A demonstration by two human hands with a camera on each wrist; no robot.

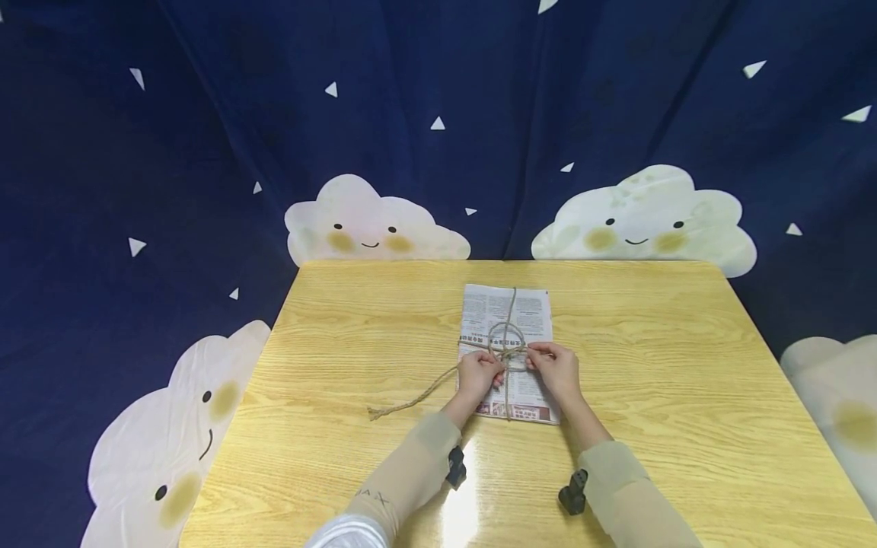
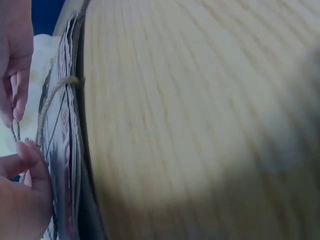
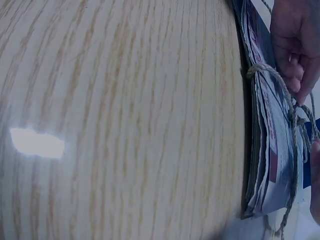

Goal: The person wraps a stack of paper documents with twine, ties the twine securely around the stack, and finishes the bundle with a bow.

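A folded stack of newspapers lies on the table, bound crosswise with twine. A round loop of the twine stands over the crossing near the middle. My left hand rests over the stack's left part, thumb and fingertips pinching twine just below the crossing. From the right side my right hand pinches a small loop of twine between thumb and fingers. In the right wrist view the knotted twine runs between both hands and wraps over the stack's near edge. The left hand's fingers partly hide the crossing.
One loose twine end trails left across the wooden table. A dark blue curtain with white clouds hangs behind the table's far edge. Black wrist cameras sit on both forearms, close over the table.
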